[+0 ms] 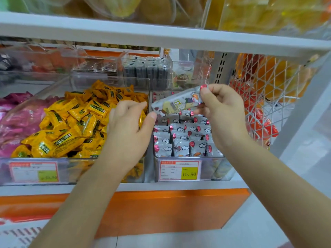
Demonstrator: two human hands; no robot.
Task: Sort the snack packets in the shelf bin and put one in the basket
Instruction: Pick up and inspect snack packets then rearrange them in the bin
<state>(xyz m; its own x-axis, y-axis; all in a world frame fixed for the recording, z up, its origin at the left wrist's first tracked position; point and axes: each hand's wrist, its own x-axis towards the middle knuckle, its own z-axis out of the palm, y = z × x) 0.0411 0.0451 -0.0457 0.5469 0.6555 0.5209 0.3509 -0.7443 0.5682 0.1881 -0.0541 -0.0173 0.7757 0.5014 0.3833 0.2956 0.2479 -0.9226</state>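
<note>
A clear shelf bin (213, 159) holds several silver snack packets (180, 138) printed with clouds and red marks, standing in rows. My right hand (223, 111) pinches one silver snack packet (176, 102) by its right end and holds it lifted over the back of the bin. My left hand (129, 127) hovers at the bin's left wall, its thumb tip touching the lifted packet's lower left corner, fingers loosely curved and holding nothing. No basket is in view.
A neighbouring clear bin (75, 122) at the left is heaped with yellow packets. Pink bags (16, 119) lie at the far left. A white wire rack (268, 97) with orange bags stands at the right. A white shelf board (161, 34) runs overhead. Price labels (180, 170) front the bins.
</note>
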